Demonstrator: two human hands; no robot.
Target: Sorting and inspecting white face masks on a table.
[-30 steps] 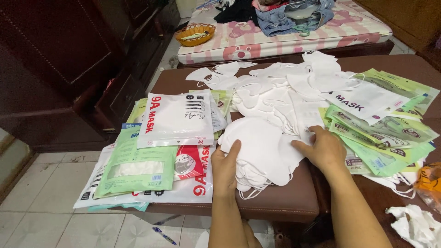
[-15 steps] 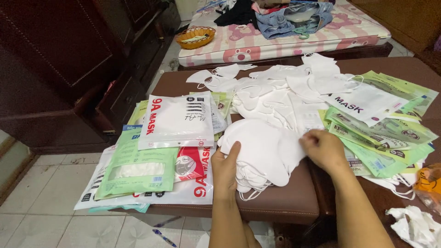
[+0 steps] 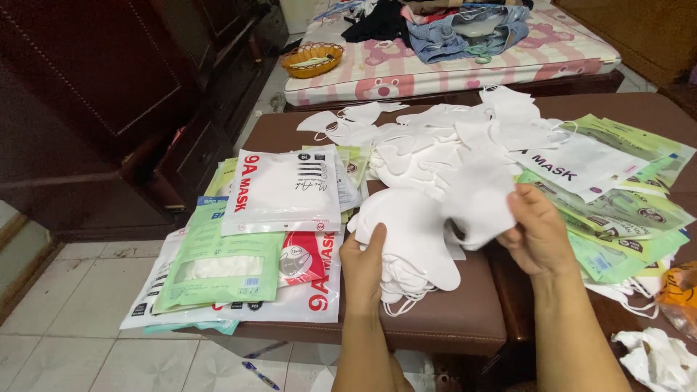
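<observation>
Bench (image 3: 435, 327) layout: masks centre, packets on both flanks.
Mask stack (image 3: 410, 232) at centre; loose mask heap (image 3: 435, 141) behind it at 12 o'clock; sealed packets (image 3: 279, 192) at 9 o'clock; packet fan (image 3: 624, 210) at 3 o'clock; bed (image 3: 450, 69) beyond the bench, basket (image 3: 312, 59) on its 9 o'clock end.

Head view — the only one we have: worn high, tilted down and forward over the brown table (image 3: 450, 327), close in; floor at 7 o'clock, bed (image 3: 465, 69) at 12 — no second view shares anything.
</observation>
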